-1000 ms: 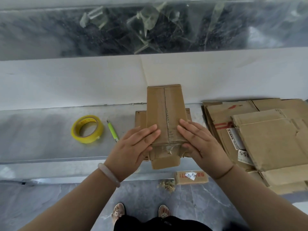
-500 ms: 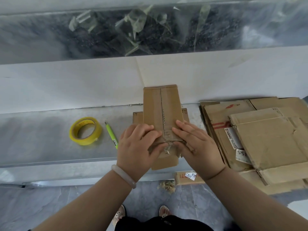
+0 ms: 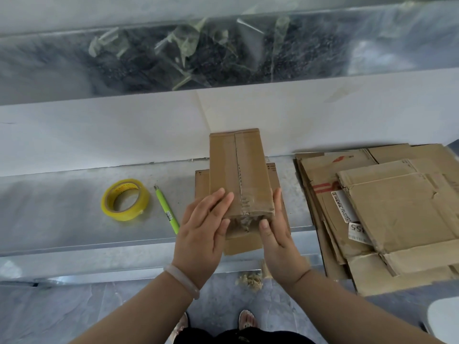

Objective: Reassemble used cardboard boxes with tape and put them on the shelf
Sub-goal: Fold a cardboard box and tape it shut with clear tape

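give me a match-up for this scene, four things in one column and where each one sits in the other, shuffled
Things:
1 tape roll
2 green pen
3 flattened cardboard stack
4 small box

Places:
a pressed between left hand and right hand
b far right
c furthest left
d lying between the tape roll and the small box

Pairs: 1-c, 2-d, 3-b, 4-a

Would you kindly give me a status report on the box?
Left hand, right hand flat against box. Box on bench, unshelved. Tape roll lies left.
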